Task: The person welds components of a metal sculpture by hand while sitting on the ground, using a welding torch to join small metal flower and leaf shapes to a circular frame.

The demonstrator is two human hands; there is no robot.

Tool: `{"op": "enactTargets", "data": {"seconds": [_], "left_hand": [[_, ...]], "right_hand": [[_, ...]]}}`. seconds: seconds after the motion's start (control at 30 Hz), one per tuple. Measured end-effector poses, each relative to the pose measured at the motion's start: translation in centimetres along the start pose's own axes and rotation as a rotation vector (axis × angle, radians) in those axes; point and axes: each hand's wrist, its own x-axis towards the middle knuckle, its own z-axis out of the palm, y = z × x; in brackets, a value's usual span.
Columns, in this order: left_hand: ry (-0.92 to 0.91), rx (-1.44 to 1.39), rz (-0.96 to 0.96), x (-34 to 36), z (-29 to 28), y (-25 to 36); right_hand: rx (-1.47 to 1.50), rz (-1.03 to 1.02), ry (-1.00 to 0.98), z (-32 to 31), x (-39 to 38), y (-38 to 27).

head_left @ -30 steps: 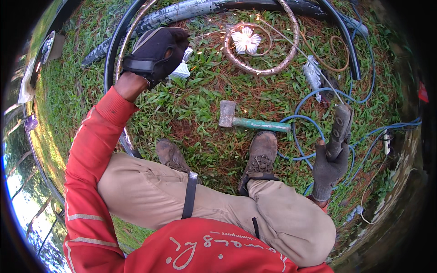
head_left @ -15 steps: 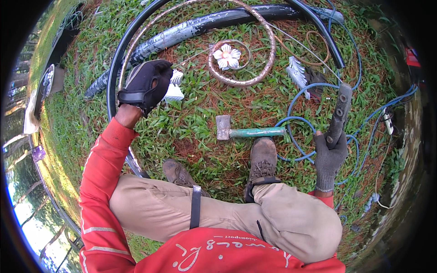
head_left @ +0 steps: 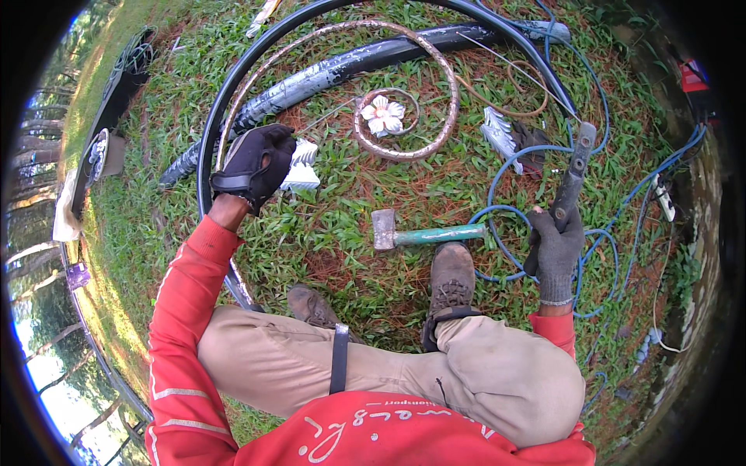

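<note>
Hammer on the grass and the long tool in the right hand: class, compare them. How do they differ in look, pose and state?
The hammer has a green handle and a blocky grey head; the long tool is dark all along. The hammer lies flat on the grass, untouched; the tool is gripped by the gloved right hand and points up and away. The hammer lies crosswise, the tool nearly lengthwise. Both are long-handled hand tools.

Two gloved hands, left (head_left: 252, 165) and right (head_left: 553, 250). One hammer (head_left: 427, 234) at centre. Two white leaf ornaments (head_left: 301, 165) (head_left: 497, 134). One white flower ornament (head_left: 383, 116) at upper centre. Two boots (head_left: 451, 289) (head_left: 313, 306).
</note>
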Motion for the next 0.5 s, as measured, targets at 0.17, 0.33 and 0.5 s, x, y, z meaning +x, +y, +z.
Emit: {"op": "enactTargets", "data": {"seconds": [0.17, 0.33, 0.5], "left_hand": [[0.012, 0.051, 0.009, -0.4, -0.7, 0.3], [0.034, 0.040, 0.048, -0.6, -0.7, 0.4], [0.049, 0.062, 0.050, -0.6, -1.3, 0.9]], "right_hand": [[0.075, 0.023, 0.010, -0.1, -0.4, 0.6], [0.148, 0.085, 0.021, -0.6, -0.2, 2.3], [0.167, 0.125, 0.022, -0.6, -0.4, 2.5]]}}
